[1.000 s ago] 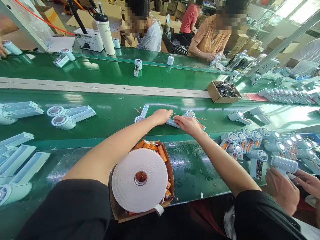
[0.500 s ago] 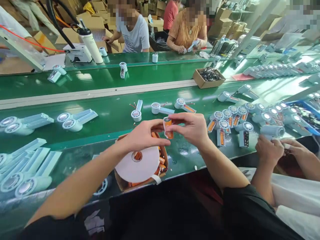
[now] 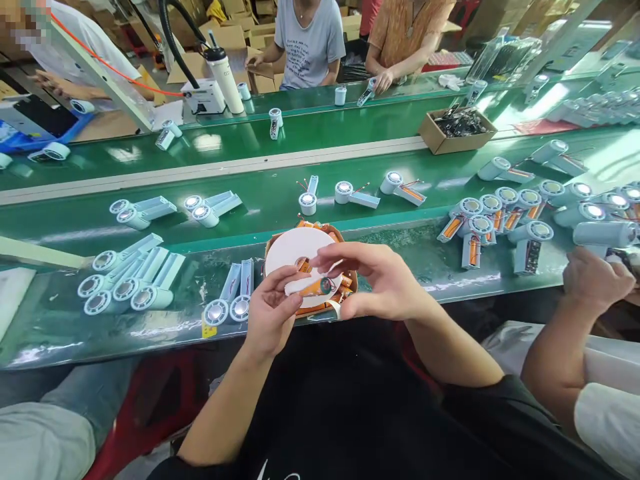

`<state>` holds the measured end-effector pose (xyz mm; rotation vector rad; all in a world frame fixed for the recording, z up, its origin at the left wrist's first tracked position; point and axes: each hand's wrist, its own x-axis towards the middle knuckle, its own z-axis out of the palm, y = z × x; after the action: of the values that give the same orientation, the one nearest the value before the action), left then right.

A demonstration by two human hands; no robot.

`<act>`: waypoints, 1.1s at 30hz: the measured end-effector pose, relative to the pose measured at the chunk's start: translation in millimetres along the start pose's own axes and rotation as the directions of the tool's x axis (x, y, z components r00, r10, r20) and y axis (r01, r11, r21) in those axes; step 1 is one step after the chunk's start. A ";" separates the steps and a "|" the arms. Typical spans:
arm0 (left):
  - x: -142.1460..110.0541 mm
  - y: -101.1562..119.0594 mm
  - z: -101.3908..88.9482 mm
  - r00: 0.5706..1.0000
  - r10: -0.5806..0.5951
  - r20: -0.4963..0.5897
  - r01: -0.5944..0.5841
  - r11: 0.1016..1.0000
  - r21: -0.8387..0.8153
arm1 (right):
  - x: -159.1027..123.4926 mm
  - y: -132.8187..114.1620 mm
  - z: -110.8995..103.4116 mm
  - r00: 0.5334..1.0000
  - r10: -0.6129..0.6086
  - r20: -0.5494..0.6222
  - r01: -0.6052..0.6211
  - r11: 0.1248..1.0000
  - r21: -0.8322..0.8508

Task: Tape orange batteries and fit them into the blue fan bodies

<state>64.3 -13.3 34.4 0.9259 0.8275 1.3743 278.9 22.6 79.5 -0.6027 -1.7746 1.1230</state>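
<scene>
A long green conveyor counter (image 3: 350,267) runs through the workshop; at its near edge my left hand (image 3: 273,313) and right hand (image 3: 385,283) pinch shut on a small orange cylindrical battery cell (image 3: 316,287) above the white tape roll (image 3: 295,250); I judge I'm wrapping tape on; next needs pressing it flat.

The green bench (image 3: 390,267) has a glossy, smooth surface that mirrors the lights, scuffed and streaked with white near its front edge. The tape roll (image 3: 295,253) looks like matt white foam or paper, and sits on a brown cardboard box (image 3: 350,280) of shiny orange cells (image 3: 313,288). The pale fan housings (image 3: 150,277) look like smooth matt plastic with gleaming silvery round faces; another cardboard box (image 3: 440,140) is plain, dull brown.
</scene>
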 end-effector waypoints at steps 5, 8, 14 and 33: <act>-11.2 -3.9 -2.3 0.999 0.012 0.031 -0.012 1.000 0.007 | -4.3 6.7 17.5 0.996 -0.024 -0.084 0.021 0.999 -0.036; -16.5 -3.3 -2.1 0.992 0.054 0.112 -0.070 0.987 0.147 | -4.6 3.7 21.8 0.998 -0.035 -0.059 0.031 0.997 -0.068; -22.7 3.9 -6.5 0.937 0.307 0.166 -0.336 0.921 0.196 | -3.6 -10.5 11.3 1.000 0.029 0.006 -0.027 0.988 -0.151; -33.0 -6.8 -7.6 0.922 0.382 0.067 -0.387 0.905 0.174 | -18.7 0.8 32.7 0.985 -0.022 0.170 0.037 0.996 -0.082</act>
<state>59.0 -45.7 23.5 1.3044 0.7830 1.6355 258.3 -5.6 65.3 -0.5430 -1.9786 1.1098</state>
